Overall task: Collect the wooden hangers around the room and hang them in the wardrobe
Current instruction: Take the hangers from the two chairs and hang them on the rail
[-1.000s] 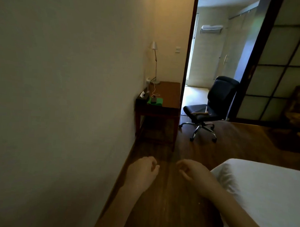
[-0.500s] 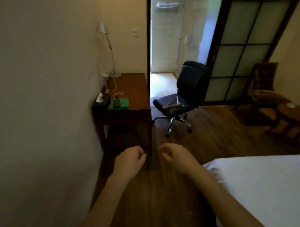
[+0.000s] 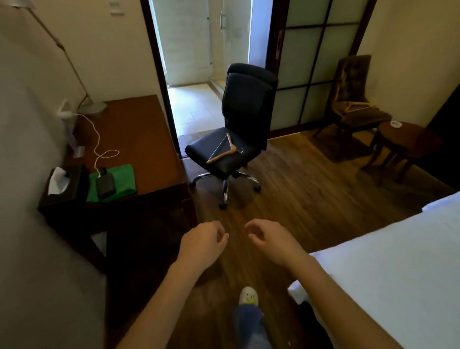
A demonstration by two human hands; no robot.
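A wooden hanger (image 3: 222,151) lies flat on the seat of the black office chair (image 3: 235,127) straight ahead, by the open doorway. A second wooden hanger (image 3: 356,106) rests on the seat of the brown armchair (image 3: 355,100) at the far right. My left hand (image 3: 201,245) and my right hand (image 3: 272,242) hover side by side over the wooden floor, well short of the office chair. Both hands have loosely curled fingers and hold nothing. No wardrobe is in view.
A wooden desk (image 3: 136,145) on the left carries a lamp, a tissue box, a green cloth and a charging phone. The white bed (image 3: 392,263) fills the right foreground. A small round table (image 3: 405,133) stands beside the armchair. My foot (image 3: 248,295) is on the floor below.
The view has swung right and moved forward; the desk and office chair are nearer, and the armchair and round table are in fuller view. My hands keep their pose in front of me.
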